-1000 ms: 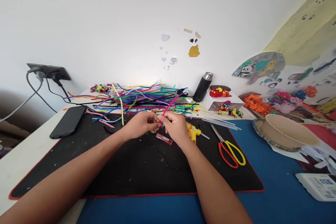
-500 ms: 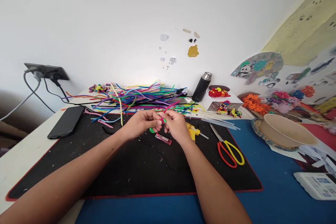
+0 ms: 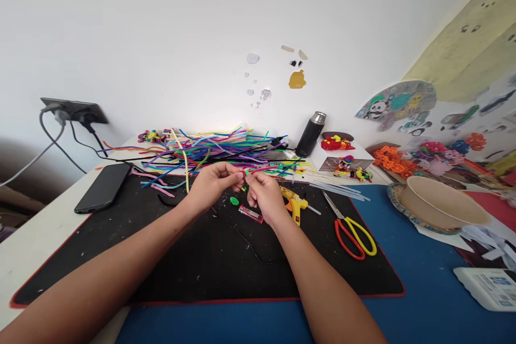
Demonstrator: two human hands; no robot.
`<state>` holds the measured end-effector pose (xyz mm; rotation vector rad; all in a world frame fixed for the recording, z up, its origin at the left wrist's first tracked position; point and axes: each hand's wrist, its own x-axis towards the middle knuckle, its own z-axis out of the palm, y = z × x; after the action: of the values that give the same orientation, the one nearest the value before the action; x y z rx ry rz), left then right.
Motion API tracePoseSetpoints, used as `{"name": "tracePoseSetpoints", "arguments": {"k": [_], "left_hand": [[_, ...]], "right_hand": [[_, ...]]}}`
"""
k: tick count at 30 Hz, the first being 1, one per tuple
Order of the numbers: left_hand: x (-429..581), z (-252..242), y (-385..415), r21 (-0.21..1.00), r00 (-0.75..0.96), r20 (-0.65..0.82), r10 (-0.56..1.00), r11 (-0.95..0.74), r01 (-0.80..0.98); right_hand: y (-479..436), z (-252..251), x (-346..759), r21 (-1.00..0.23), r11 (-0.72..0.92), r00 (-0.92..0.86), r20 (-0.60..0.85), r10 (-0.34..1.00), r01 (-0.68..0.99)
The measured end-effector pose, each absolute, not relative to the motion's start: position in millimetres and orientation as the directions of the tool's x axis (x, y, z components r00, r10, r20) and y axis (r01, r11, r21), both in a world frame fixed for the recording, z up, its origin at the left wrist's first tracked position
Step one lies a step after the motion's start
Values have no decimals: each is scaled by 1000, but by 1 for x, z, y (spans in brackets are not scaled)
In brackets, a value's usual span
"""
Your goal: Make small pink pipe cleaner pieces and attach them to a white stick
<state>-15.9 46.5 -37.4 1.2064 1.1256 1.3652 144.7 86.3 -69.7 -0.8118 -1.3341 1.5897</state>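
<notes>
Above the middle of the black mat my left hand [image 3: 217, 184] is closed in a pinch, its thumb and fingertips on a pink pipe cleaner [image 3: 258, 169] with a bit of green at the pinch. From the other side my right hand [image 3: 265, 193] grips the same small piece, fingers curled in and thumb pressing. The fingertips nearly meet and partly hide it. Just below them on the mat lie a green oval piece [image 3: 234, 201] and a pink lighter [image 3: 250, 214]. Right of my right hand rests a yellow glue gun [image 3: 296, 205].
A heap of coloured pipe cleaners [image 3: 217, 145] lies against the wall. Red-and-yellow-handled scissors [image 3: 355, 236] and glue sticks [image 3: 341, 189] are at the right, a phone [image 3: 102, 188] at the left. A black flask [image 3: 310, 135] leans near the wall; a bowl [image 3: 443, 201] stands far right.
Both hands have risen slightly, and the right hand has turned. The pinched piece moved up, and the green oval and the glue gun are now less covered.
</notes>
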Motion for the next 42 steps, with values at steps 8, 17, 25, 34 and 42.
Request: {"name": "tracePoseSetpoints", "arguments": {"k": [8,17,25,34,42], "left_hand": [[-19,-37,47,989,-4,143,990,-143,48],[-21,-36,49,986,77,146,986,-152,71],[-23,-40,50,981,-36,177,984,-173,83],[-24,-46,49,969,-20,214,977,-210,134],[-21,-43,48,978,-10,193,981,-192,84]], "right_hand": [[85,-69,144,-987,-1,-370,59,927,-158],[83,-69,144,-992,27,-370,71,926,-123],[79,-61,142,-961,-101,-412,15,911,-259],[80,-62,142,-921,-186,-431,-23,902,-341],[78,-58,142,-899,-234,-431,-56,901,-371]]}}
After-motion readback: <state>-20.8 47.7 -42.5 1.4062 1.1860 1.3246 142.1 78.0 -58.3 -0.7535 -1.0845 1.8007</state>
